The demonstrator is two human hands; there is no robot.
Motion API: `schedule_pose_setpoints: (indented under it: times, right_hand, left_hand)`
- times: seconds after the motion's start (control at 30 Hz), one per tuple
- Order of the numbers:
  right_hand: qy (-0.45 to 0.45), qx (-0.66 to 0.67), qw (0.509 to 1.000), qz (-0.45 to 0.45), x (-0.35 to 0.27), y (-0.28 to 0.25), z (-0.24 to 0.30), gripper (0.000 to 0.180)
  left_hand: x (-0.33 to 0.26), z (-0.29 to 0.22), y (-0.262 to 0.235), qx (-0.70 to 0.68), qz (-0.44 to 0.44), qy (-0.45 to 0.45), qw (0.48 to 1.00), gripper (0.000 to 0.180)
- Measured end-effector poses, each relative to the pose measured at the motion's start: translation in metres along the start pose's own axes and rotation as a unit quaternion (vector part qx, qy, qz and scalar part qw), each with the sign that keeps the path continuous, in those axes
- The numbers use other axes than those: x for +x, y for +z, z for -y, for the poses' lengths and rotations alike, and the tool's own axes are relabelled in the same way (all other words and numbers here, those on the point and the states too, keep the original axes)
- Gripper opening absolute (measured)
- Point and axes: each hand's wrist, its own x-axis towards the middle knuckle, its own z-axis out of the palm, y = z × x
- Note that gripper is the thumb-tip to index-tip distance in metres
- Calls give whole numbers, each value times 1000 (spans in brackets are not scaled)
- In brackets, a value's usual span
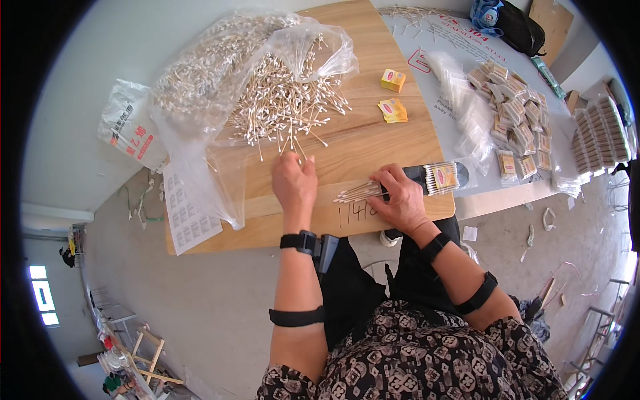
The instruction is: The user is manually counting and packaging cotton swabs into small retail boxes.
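Note:
My left hand [293, 180] is closed in a pinch at the near edge of a loose heap of cotton swabs [287, 93], with a few swabs sticking out past its fingertips. The heap spills from a large clear plastic bag [207, 67]. To the right, my right hand [402, 195] is curled over a small row of swabs [357, 193], whose tips fan out to the left. Just beyond that hand lies a dark flat strip [415, 175], bearing a row of swabs with a yellow label card [443, 177] and a clear sleeve [472, 175] at its end.
Yellow cards [393, 80] are stacked on the wooden table [373, 147], with more cards [393, 111] fanned nearby. On the grey board at right lie clear sleeves [460, 100] and many filled packs [517, 110]. A printed sheet [190, 210] hangs over the left edge.

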Motion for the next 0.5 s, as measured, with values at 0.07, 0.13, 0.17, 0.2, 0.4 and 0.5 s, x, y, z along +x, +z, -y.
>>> schedule_pose_setpoints:
  times: [0.07, 0.13, 0.17, 0.2, 0.4, 0.5]
  right_hand:
    - [-4, 0, 1000, 6, 0, 2, 1, 33]
    - [-5, 3, 1000, 8, 0, 2, 2, 33]
    - [-6, 4, 1000, 10, 1, 2, 2, 32]
    - [-6, 5, 1000, 10, 1, 2, 3, 32]
    - [-1, 14, 1000, 6, 0, 0, -1, 29]
    - [-8, 11, 1000, 1, 0, 1, -1, 29]
  left_hand:
    - [11, 8, -2, 72, -35, -28, 996, 20]
    - [19, 9, -2, 134, -28, -41, 990, 29]
    - [21, 7, -2, 134, -28, -41, 990, 29]
    - [21, 6, -3, 137, 17, -73, 988, 27]
    - [4, -4, -6, 111, 77, -86, 987, 21]
    - [-10, 3, -6, 83, 78, -71, 991, 19]
